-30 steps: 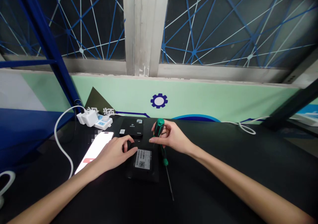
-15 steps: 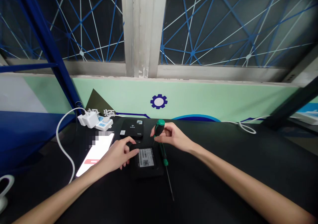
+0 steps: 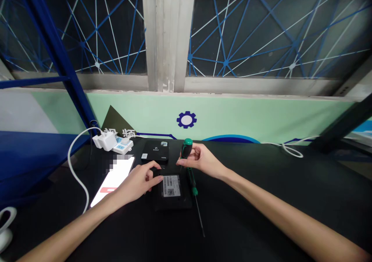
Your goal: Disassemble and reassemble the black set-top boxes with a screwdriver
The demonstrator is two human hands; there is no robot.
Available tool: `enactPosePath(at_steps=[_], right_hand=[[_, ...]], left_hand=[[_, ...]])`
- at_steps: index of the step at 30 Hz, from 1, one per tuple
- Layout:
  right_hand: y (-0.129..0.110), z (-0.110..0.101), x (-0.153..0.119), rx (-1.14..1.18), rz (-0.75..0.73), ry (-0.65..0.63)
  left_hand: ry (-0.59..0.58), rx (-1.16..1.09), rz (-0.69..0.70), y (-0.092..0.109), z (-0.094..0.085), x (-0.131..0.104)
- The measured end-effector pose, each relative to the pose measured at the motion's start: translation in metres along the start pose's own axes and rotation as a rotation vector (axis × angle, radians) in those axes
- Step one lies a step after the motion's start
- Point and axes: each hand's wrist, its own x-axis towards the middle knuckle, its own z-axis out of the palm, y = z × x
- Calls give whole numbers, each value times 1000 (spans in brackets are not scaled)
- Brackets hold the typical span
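Note:
A black box-shaped device with a white printed label [image 3: 171,186] lies on the black table. My left hand [image 3: 143,180] rests on its left edge, fingers bent around the corner. A green and black screwdriver [image 3: 186,149] stands nearly upright in my right hand [image 3: 200,159], pinched near the lower end of its handle over the device's far right corner. The tip is too small and dark to make out. Against the device's right side lies a second green and black screwdriver [image 3: 194,191], its long shaft pointing toward me.
Behind the device sits a flat black box [image 3: 155,150]. A phone with a lit screen [image 3: 116,176] lies left, partly under my left forearm. Farther back are a white power strip with a charger [image 3: 106,140] and a cable [image 3: 70,157]. Another white cable [image 3: 291,150] lies back right.
The view has shifted very slightly. My right fingers have moved a little on the screwdriver, which stays nearly upright. My left hand stays at the device's left edge.

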Motion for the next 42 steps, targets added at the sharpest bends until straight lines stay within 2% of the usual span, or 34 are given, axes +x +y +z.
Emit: enactPosePath(at_steps=[4, 13, 22, 30, 42], right_hand=[[2, -2, -2, 26, 30, -24], [18, 4, 1, 129, -1, 21], [42, 19, -3, 109, -77, 222], [50, 21, -8, 65, -113, 377], [45, 23, -13, -13, -97, 340]], left_hand=[[0, 31, 13, 2, -1, -1], [2, 69, 25, 2, -1, -1], [21, 100, 38, 3, -2, -2], [15, 95, 48, 3, -2, -3], [25, 146, 76, 6, -2, -7]])
